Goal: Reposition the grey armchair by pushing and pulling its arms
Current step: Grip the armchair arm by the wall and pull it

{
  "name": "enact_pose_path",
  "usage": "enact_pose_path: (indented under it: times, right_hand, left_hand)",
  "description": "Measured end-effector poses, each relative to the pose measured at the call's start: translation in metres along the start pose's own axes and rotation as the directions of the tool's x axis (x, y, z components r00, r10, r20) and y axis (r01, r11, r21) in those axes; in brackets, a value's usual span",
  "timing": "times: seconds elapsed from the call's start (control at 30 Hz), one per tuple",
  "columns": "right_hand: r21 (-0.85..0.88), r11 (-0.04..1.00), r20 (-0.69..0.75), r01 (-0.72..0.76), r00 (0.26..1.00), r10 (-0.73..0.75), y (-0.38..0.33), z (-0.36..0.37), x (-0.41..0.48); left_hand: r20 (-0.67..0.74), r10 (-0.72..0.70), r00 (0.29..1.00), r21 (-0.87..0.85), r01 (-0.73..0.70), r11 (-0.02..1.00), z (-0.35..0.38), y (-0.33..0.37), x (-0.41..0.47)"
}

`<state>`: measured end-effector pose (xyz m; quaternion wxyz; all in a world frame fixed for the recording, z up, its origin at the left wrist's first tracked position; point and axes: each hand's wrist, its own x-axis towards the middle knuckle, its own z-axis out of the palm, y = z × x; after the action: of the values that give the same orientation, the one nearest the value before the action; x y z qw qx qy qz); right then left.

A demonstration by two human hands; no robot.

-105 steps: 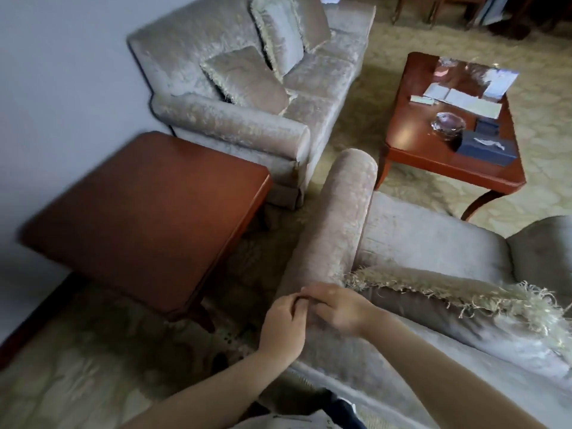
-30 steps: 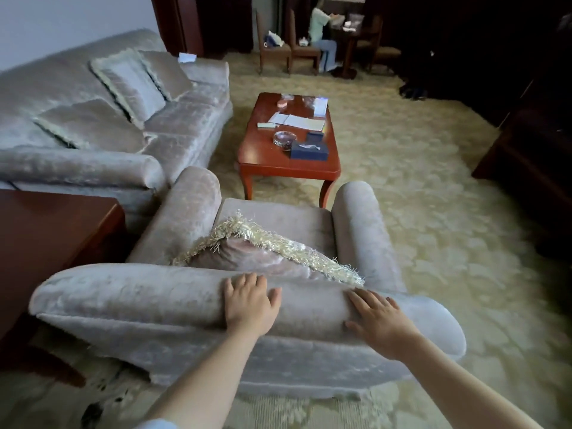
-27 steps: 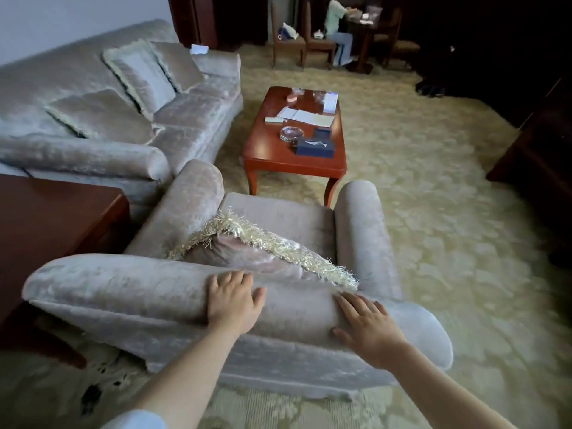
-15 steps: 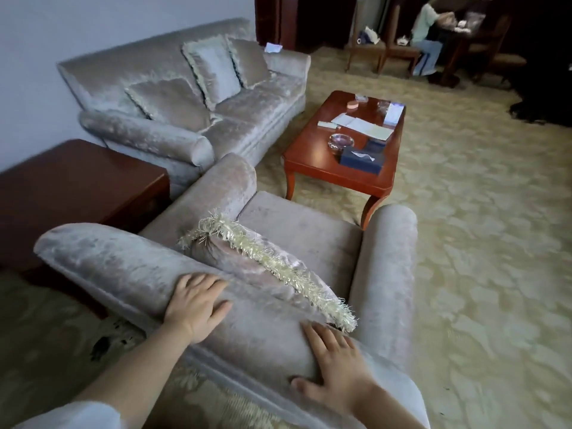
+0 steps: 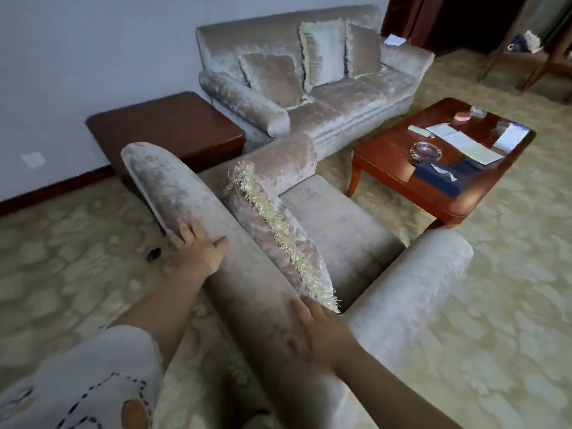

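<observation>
Left hand [image 5: 198, 252] and right hand [image 5: 312, 332] are bare, as are both forearms [image 5: 167, 308]. At lower left of the frame is a pale grey-white short sleeve [image 5: 93, 382] — uneven hem, dark dashed stitch lines, one small round opening near the bottom edge.

Grey armchair [image 5: 334, 224]: crushed velvet, rolled backrest, two rolled arms.
Pose: upright, seat facing away from the viewer.
Place: on patterned carpet [image 5: 495, 305].
</observation>
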<state>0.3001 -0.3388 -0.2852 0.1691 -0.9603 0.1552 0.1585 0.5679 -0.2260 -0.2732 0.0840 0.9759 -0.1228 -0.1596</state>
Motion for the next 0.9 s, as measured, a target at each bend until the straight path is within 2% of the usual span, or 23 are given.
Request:
enact_pose_path:
  times: [0.07,0.13,0.2,0.3,0.4,0.5,0.67,0.8,0.9]
  right_hand:
    - [-0.071,0.996,-0.021,0.059,0.998,-0.061,0.025,-0.007,-0.020]
    - [-0.094,0.990,-0.055,0.103,0.993,-0.109,0.050,-0.014,-0.044]
    - [-0.112,0.984,-0.072,0.139,0.986,-0.148,0.073,-0.023,-0.063]
    - [-0.198,0.962,0.002,0.188,0.982,-0.191,0.099,-0.036,-0.083]
    - [-0.229,0.944,0.049,0.239,0.971,-0.234,0.106,-0.053,-0.080]
    - [-0.280,0.890,0.057,0.361,0.931,-0.360,0.097,-0.065,-0.056]
    - [-0.180,0.849,0.106,0.497,0.868,-0.486,0.073,-0.074,0.003]
    - [-0.203,0.768,0.167,0.607,0.795,-0.583,0.053,-0.074,0.037]
    - [-0.215,0.677,0.131,0.703,0.708,-0.694,0.028,-0.072,0.060]
  left_hand:
    - [-0.029,-0.105,0.994,-0.210,0.097,0.973,0.024,0.015,-0.052]
    - [-0.057,-0.200,0.978,-0.399,0.162,0.903,0.048,0.033,-0.107]
    - [-0.057,-0.310,0.949,-0.502,0.241,0.830,0.065,0.049,-0.148]
    - [0.006,-0.454,0.891,-0.593,0.368,0.716,0.084,0.065,-0.202]
    - [0.003,-0.498,0.867,-0.579,0.408,0.706,0.098,0.075,-0.236]
    - [-0.038,-0.511,0.859,-0.519,0.420,0.744,0.103,0.079,-0.243]
    - [-0.109,-0.548,0.829,-0.438,0.455,0.775,0.113,0.078,-0.233]
    - [-0.104,-0.589,0.801,-0.407,0.506,0.760,0.119,0.076,-0.228]
    - [-0.112,-0.594,0.797,-0.424,0.502,0.754,0.122,0.075,-0.226]
